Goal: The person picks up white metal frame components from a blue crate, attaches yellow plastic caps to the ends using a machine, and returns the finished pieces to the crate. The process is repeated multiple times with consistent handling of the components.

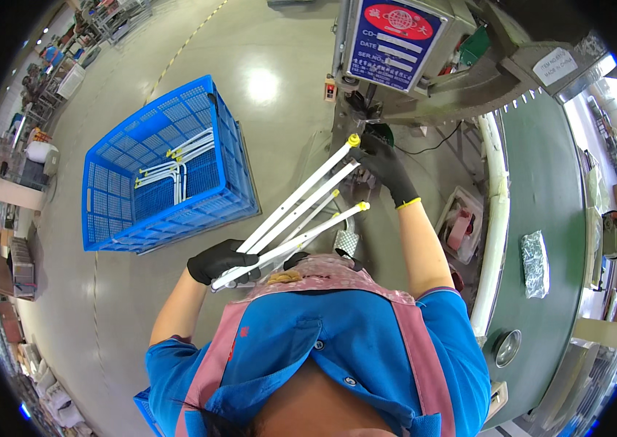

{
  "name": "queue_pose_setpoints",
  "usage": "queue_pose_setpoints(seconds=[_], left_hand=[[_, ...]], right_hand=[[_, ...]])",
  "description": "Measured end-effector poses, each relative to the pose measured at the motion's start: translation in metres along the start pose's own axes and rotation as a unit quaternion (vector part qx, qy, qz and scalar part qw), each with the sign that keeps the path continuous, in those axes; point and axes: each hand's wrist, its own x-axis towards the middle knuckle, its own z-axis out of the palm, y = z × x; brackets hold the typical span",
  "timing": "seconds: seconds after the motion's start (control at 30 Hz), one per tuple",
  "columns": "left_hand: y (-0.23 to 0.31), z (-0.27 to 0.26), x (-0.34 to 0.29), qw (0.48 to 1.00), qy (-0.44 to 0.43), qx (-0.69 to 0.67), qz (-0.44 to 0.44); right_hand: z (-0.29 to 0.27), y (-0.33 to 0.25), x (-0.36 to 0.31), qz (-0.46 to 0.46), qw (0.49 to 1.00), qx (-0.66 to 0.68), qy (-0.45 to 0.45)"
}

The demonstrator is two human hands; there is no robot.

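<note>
Several white metal tubes (295, 205), some tipped with yellow caps (363, 207), slant across in front of my apron. My left hand (225, 262), in a black glove, is closed round their lower left ends. At their upper right, my right hand (383, 169), also black-gloved, is closed at the end of one tube, just below the machine's head. A yellow end piece (354, 140) shows beside its fingers; the tube end within that grip is hidden.
On the floor at the left stands a blue plastic crate (170, 207) with several bent white tubes (179, 178) inside. A grey machine (454, 95) with a blue plate looms ahead. At the right, a green-topped bench (534, 328) bears a silvery packet (535, 264) and a round metal dish (507, 348).
</note>
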Motion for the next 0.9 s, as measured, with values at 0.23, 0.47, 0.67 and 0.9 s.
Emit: queue_pose_setpoints(seconds=[0.23,0.47,0.67,0.9], left_hand=[[-0.011,0.032,0.001,0.998,0.047,0.017,0.043],[-0.011,0.048,-0.003,0.997,0.066,0.016,0.037],[-0.014,0.055,0.002,0.996,0.069,0.015,0.047],[-0.014,0.058,0.000,0.997,0.066,0.016,0.029]], right_hand=[[-0.016,0.001,-0.020,-0.054,0.993,0.096,-0.037],[-0.014,0.001,-0.019,-0.029,0.994,0.102,-0.002],[-0.026,0.003,-0.015,-0.109,0.989,0.098,0.008],[-0.041,0.005,-0.010,-0.147,0.988,-0.054,0.003]])
